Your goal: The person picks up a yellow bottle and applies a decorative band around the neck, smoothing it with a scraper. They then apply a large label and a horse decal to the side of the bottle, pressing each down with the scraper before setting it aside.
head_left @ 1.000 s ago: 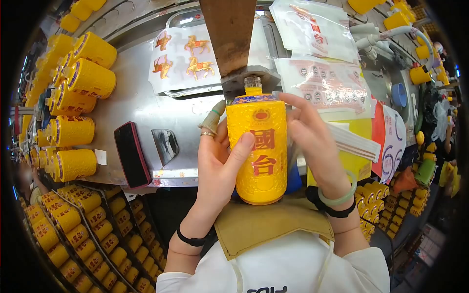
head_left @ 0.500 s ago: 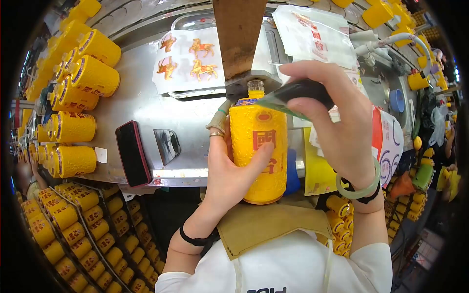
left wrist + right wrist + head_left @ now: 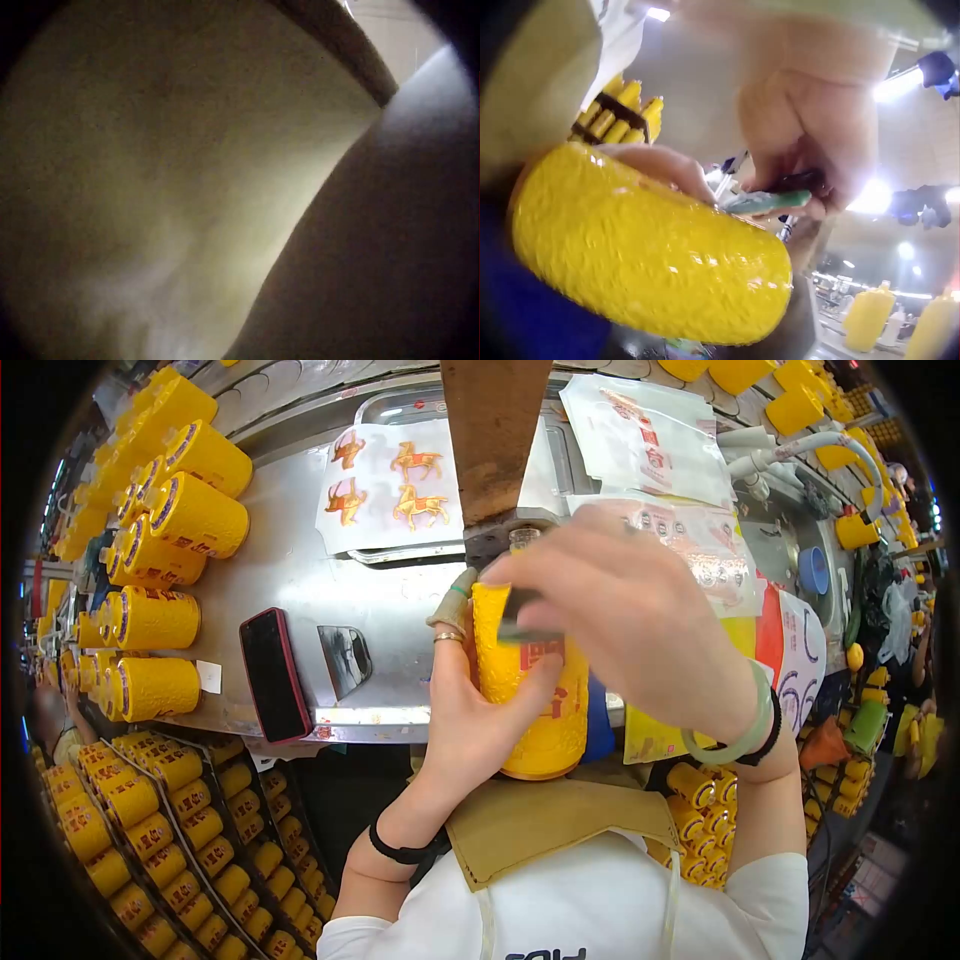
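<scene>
Upright yellow embossed bottle (image 3: pixel 540 725), red characters; dark tool (image 3: pixel 520 622) across its shoulder

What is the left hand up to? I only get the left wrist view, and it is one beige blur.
Observer: In the head view the left hand grips a yellow bottle, thumb across its front, neck pointing away from the person.
Operator: And the other hand?
Observer: The right hand holds a green-bladed tool with a dark handle over the bottle's upper front.
Operator: Anything else nearby?
Observer: More bottles of the same yellow lie on their sides on the steel table, to the left of a red-edged phone.
</scene>
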Available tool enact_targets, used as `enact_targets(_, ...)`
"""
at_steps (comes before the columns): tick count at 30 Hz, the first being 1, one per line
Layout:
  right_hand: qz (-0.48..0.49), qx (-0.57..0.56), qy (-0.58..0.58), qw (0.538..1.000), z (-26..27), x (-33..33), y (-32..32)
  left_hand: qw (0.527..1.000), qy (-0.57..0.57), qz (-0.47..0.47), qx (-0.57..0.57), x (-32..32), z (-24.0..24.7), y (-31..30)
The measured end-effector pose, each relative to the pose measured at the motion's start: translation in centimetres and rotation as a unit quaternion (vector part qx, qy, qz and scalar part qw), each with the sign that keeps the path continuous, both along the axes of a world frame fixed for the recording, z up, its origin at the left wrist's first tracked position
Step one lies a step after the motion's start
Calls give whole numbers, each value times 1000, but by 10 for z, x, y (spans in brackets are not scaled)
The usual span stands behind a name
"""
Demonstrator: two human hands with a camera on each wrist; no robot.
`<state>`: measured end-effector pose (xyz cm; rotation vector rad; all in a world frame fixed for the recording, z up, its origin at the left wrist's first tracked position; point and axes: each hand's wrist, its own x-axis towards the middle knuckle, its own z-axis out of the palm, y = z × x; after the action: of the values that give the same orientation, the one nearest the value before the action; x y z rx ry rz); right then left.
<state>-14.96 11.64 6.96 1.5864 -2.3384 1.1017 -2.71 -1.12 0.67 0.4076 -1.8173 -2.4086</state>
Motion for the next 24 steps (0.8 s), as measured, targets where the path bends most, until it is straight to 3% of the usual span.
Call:
enact_targets(1,-1,0,0,1000,1,-4,1,1000,0,-1,0,1,0,1)
enact_targets(3,-65,4,138,988,8,-11,4,1000,-2,12,13,2,2,1)
enact_targets(5,-58,-5,100,993,14,-3,11,998,-4,1,68,4,4,-5)
enact_targets(7,-41,-80,-198,976,11,1,21,992,-6,-12,125,8,3,-12)
enact_targets(8,-37,-109,-272,955,6,4,26,989,-8,-5,147,12,1,-15)
enact_targets(9,-38,-109,-272,955,5,8,30,986,-9,2,168,15,-2,-18)
enact_targets(11,-136,-129,-492,850,3,20,39,985,-3,-25,171,19,-7,-22)
enact_targets(15,-113,-100,-470,870,-31,44,52,986,-2,-50,156,23,-8,-20)
enact_targets(17,-175,-10,-534,827,-38,59,53,990,8,-54,130,23,-9,-20)
enact_targets(19,-154,-56,-514,842,-49,68,48,990,6,-55,128,24,-9,-20)
enact_targets(24,-146,-80,-553,816,-51,70,47,990,-3,-51,133,23,-7,-21)
